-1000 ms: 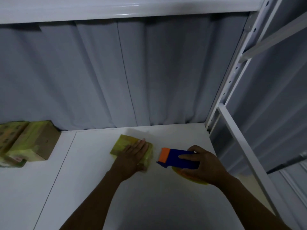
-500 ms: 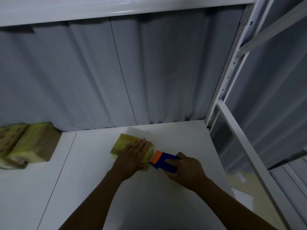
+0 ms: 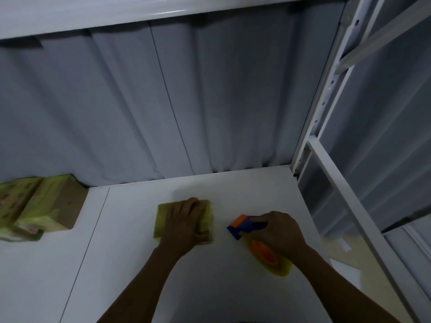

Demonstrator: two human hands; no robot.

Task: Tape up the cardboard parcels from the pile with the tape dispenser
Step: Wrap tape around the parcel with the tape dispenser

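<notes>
Grey curtain [image 3: 210, 101] hangs in folds across the whole back. A white metal rack [image 3: 326, 94] frames it, with a beam overhead and a punched upright on my right. Below them lies the white desk [image 3: 210, 287], a thin seam running down its left part.

At the far left of the desk, against the curtain, sits the pile of parcels [image 3: 46, 206]: brown cardboard blocks with yellow-green wrapping, lying close together.

Both my bare forearms reach in from the bottom edge. Near the middle of the desk lies one flat parcel [image 3: 161, 220], well apart from the pile. My left hand [image 3: 184, 222] rests flat on top of it, fingers laid out straight toward the curtain and covering most of its top.

Just to the right, with a strip of bare desk between, is the tape dispenser [image 3: 245, 226]. It is blue with an orange front that points at the parcel. My right hand [image 3: 279, 231] is curled round it from above, holding it firmly. A yellowish roll of tape [image 3: 279, 269] with an orange hub shows beneath my wrist. I cannot tell whether the dispenser touches the desk.
</notes>
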